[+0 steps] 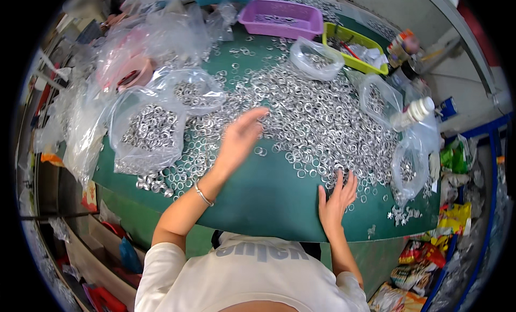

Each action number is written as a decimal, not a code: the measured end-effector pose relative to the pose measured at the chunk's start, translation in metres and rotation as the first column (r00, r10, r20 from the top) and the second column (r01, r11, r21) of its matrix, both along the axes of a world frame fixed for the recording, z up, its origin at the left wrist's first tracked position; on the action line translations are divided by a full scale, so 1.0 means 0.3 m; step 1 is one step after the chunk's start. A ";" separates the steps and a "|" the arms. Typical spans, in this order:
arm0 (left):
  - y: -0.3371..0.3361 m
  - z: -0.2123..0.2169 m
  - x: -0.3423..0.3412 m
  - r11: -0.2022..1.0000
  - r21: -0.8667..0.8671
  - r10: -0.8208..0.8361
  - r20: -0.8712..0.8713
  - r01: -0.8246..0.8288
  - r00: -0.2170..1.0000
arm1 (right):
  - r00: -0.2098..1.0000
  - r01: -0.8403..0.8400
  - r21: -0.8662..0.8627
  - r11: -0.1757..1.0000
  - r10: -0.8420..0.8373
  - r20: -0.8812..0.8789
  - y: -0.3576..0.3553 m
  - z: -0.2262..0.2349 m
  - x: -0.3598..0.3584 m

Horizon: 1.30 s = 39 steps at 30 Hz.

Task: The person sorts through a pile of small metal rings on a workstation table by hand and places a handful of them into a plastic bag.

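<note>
A wide pile of small silver metal rings (317,107) lies spread over a green table (258,188). My left hand (242,137) is over the left part of the pile, slightly blurred, its fingers stretched toward the right; I see nothing held in it. Resting at the pile's near edge, my right hand (337,199) is open, fingers spread, with the fingertips touching rings. Left of my left hand, a clear plastic bag (121,145) stands open, filled with rings. Behind it, another clear bag (212,91) also holds rings.
Further ring bags (317,70) stand behind the pile and at right, near a white-capped bottle (416,113). A purple basket (282,29) and a yellow-green basket (384,67) sit at the back. Loose plastic bags (80,123) crowd the left. Colourful packets (422,253) fill a right-hand shelf.
</note>
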<state>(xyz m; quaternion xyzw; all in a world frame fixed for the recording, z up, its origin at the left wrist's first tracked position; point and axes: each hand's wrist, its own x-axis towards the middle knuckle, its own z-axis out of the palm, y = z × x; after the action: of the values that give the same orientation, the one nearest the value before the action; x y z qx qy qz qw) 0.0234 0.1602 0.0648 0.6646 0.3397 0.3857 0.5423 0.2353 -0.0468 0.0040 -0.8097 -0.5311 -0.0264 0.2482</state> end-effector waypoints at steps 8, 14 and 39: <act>-0.069 -0.200 0.256 0.686 0.544 0.088 -0.721 0.483 0.688 | 0.985 -0.169 -0.142 0.975 0.172 0.009 0.105 -0.019 -0.136; -0.099 -0.203 0.107 0.686 0.568 -0.012 -0.616 0.455 0.788 | 0.845 -0.534 -0.139 0.834 0.523 -0.110 0.126 -0.003 -0.175; -0.319 -0.182 -0.187 0.828 0.485 0.119 -0.642 0.281 0.758 | 0.952 -0.303 0.014 0.953 0.302 0.044 0.029 0.008 -0.013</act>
<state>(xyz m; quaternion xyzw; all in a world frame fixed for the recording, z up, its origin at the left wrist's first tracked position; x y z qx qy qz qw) -0.0327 0.0646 0.0104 0.8982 0.3481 0.1883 0.1915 0.2313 -0.0382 0.0065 -0.7154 -0.6536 -0.0103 0.2466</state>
